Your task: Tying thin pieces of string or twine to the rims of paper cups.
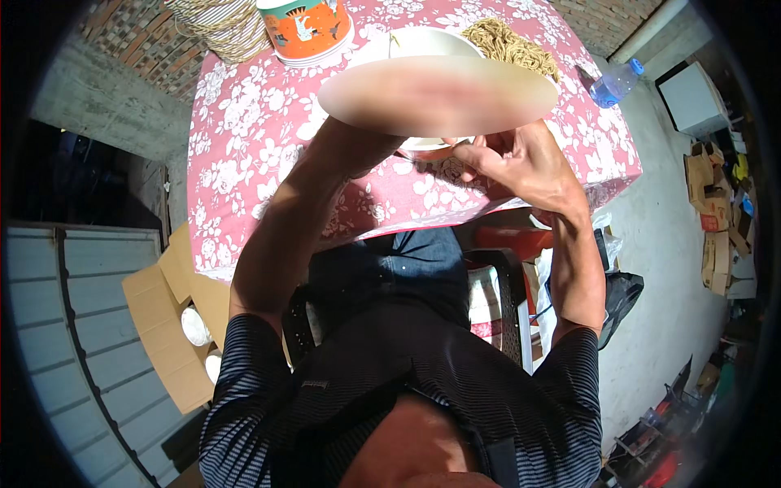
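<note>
A bench [244, 138] under a pink floral cloth carries a white bowl [427, 42], just beyond both hands. The right hand [521, 163] curls its fingers near the bowl's rim; what its grip holds cannot be told. The left hand's grip is hidden by blur.

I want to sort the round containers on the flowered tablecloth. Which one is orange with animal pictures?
The orange tub at the table's far edge, beside the striped woven basket. The white bowl next to it is plain and sits nearer the right hand.
</note>
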Demonstrator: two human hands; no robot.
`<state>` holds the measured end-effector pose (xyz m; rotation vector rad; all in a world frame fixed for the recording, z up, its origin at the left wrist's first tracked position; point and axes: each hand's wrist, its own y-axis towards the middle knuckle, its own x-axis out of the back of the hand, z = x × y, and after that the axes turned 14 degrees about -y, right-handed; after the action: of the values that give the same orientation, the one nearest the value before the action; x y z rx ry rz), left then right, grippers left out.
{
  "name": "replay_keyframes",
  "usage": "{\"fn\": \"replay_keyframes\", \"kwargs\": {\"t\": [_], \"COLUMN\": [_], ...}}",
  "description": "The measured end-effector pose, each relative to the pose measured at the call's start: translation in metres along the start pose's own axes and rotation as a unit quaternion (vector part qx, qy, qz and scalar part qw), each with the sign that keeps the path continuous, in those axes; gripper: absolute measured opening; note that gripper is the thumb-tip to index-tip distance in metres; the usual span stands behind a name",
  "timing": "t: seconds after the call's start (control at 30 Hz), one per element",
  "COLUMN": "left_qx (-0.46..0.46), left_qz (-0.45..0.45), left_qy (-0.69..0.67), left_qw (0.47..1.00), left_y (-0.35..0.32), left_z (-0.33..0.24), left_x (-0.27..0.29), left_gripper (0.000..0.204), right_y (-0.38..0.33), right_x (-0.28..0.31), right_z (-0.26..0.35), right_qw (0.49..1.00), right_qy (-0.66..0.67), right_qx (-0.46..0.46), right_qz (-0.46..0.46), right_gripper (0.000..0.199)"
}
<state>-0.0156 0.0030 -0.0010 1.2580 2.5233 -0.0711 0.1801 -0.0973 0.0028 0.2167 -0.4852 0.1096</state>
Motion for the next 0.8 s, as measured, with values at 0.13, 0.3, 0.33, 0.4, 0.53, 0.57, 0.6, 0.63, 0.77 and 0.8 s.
{"fn": "replay_keyframes", "kwargs": {"t": [0.13, 0.3, 0.33, 0.4, 0.53, 0.57, 0.6, 0.63, 0.77, 0.8], "left_qx": [0.001, -0.003, -0.007, -0.003, -0.006, -0.006, -0.011, -0.015, -0.020, -0.035], "left_qz": [0.000, -0.010, -0.017, -0.026, -0.042, -0.043, -0.040, -0.038, -0.054, -0.064], "left_qy": [0.006, -0.025, -0.029, -0.021, 0.011, 0.012, 0.001, -0.010, 0.034, 0.041], "left_qw": [1.000, 1.000, 0.999, 0.999, 0.999, 0.999, 0.999, 0.999, 0.998, 0.996], "left_y": [0.000, 0.000, -0.001, -0.001, -0.002, -0.002, -0.002, -0.002, -0.002, -0.003], "left_z": [0.001, 0.004, 0.004, 0.004, 0.002, 0.004, 0.007, 0.009, 0.010, 0.010], "left_x": [0.002, 0.003, 0.004, 0.001, -0.003, -0.003, -0.003, -0.003, -0.010, -0.011], "left_gripper": [0.023, 0.023, 0.023, 0.023, 0.024, 0.024, 0.023, 0.023, 0.021, 0.019], "right_y": [0.008, 0.007, 0.006, 0.002, 0.000, 0.000, -0.002, -0.002, -0.003, -0.003], "right_x": [0.000, -0.006, -0.006, -0.004, -0.002, -0.002, -0.004, -0.005, -0.005, -0.005], "right_z": [-0.010, -0.020, -0.019, -0.018, -0.020, -0.018, -0.015, -0.013, -0.010, -0.009], "right_qw": [0.999, 0.996, 0.996, 0.993, 0.994, 0.994, 0.993, 0.991, 0.992, 0.992], "right_qy": [-0.004, 0.077, 0.077, 0.091, 0.047, 0.047, 0.056, 0.066, -0.025, -0.024], "right_qx": [-0.041, -0.032, -0.031, -0.039, -0.029, -0.029, -0.031, -0.034, -0.020, -0.020], "right_qz": [0.004, -0.043, -0.042, -0.065, -0.093, -0.092, -0.100, -0.108, -0.119, -0.119], "right_gripper": [0.042, 0.030, 0.030, 0.029, 0.024, 0.024, 0.023, 0.022, 0.018, 0.018]}}
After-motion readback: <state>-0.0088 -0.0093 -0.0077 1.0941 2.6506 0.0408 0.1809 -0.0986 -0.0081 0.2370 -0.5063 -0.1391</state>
